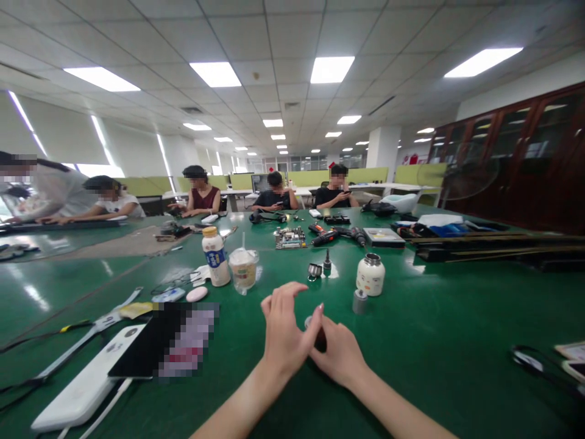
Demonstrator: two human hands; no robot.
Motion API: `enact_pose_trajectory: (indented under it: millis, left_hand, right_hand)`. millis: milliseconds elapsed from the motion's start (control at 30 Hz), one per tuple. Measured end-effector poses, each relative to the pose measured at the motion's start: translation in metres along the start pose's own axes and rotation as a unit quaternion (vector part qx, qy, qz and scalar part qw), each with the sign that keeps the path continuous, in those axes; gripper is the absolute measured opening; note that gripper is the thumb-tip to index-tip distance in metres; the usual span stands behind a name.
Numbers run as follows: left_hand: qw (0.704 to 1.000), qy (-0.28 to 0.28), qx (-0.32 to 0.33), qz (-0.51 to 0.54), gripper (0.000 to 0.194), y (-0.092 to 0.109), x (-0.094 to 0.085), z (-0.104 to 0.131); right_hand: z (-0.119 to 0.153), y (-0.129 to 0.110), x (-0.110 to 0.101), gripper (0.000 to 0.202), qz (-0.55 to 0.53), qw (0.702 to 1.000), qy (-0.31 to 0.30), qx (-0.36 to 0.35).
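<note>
My left hand point(284, 332) is raised over the green table, fingers apart and curved, its thumb reaching toward the fingers of my right hand. My right hand point(339, 353) is curled around a small dark object point(321, 340), mostly hidden by the fingers; its kind does not show. Beyond the hands, a small dark metallic cap-like part point(314, 271) lies beside an upright black piece point(327, 262). To the right stands a cream-coloured flask point(370, 278) with its mouth uncovered, and a grey metal cylinder point(360, 302) in front of it.
A milk bottle point(216, 259) and a plastic cup point(244, 269) with a straw stand left of centre. A white power bank point(86, 381) and a dark tablet-like slab point(141, 347) lie nearer. Farther back are a circuit board point(291, 238) and cordless drills point(326, 236). Several people sit beyond.
</note>
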State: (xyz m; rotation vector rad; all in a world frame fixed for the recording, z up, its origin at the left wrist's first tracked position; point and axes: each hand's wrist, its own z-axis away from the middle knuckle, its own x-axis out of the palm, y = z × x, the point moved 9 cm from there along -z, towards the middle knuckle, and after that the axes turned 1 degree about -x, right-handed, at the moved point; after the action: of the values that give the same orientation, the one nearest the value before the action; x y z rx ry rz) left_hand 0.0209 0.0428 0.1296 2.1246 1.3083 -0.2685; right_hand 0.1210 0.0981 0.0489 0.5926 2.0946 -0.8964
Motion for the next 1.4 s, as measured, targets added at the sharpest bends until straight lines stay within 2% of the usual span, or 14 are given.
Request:
enact_pose_trajectory:
  millis: [67, 133, 233, 433, 533, 667, 767, 900, 1033, 1167, 1400]
  left_hand:
    - [0.998, -0.055, -0.027, 0.001, 0.024, -0.008, 0.015, 0.006]
    - [0.994, -0.084, -0.070, -0.003, 0.017, -0.021, 0.026, 0.013]
    - [0.992, -0.076, -0.101, -0.011, 0.005, -0.034, 0.031, 0.017]
    - [0.993, -0.077, -0.089, -0.012, 0.005, -0.042, 0.030, 0.011]
    - [0.992, -0.077, -0.097, -0.028, 0.005, -0.058, 0.030, 0.012]
    - [0.988, -0.106, -0.105, -0.049, 0.006, -0.082, 0.041, 0.023]
    - [0.986, -0.120, -0.105, -0.049, 0.011, -0.090, 0.047, 0.029]
    - [0.988, -0.106, -0.104, -0.033, 0.007, -0.085, 0.044, 0.025]
    - [0.993, -0.081, -0.091, 0.010, 0.009, -0.065, 0.036, 0.019]
    - [0.992, -0.088, -0.074, 0.057, 0.007, -0.046, 0.037, 0.022]
    - [0.989, -0.088, -0.061, 0.100, 0.005, -0.039, 0.036, 0.023]
  right_hand:
    - [0.000, -0.001, 0.000, 0.017, 0.006, 1.000, 0.002, -0.006]
    - [0.000, 0.000, 0.001, 0.015, 0.012, 1.000, 0.004, -0.008]
    - [0.000, 0.001, 0.002, 0.015, 0.020, 1.000, 0.006, -0.005]
    - [0.000, 0.003, 0.003, 0.020, 0.033, 0.999, 0.005, 0.002]
    - [-0.001, 0.003, 0.003, 0.018, 0.040, 0.999, 0.002, 0.006]
    - [-0.003, 0.002, 0.003, 0.019, 0.044, 0.999, 0.000, 0.007]
    - [-0.002, 0.002, 0.002, 0.019, 0.047, 0.999, 0.001, 0.008]
    - [-0.001, 0.002, 0.003, 0.019, 0.051, 0.999, 0.000, 0.005]
    - [-0.001, 0.001, 0.003, 0.017, 0.052, 0.999, 0.000, 0.001]
    - [-0.001, 0.000, 0.004, 0.013, 0.051, 0.999, -0.002, -0.008]
    - [0.000, 0.001, 0.005, 0.013, 0.051, 0.999, 0.000, -0.012]
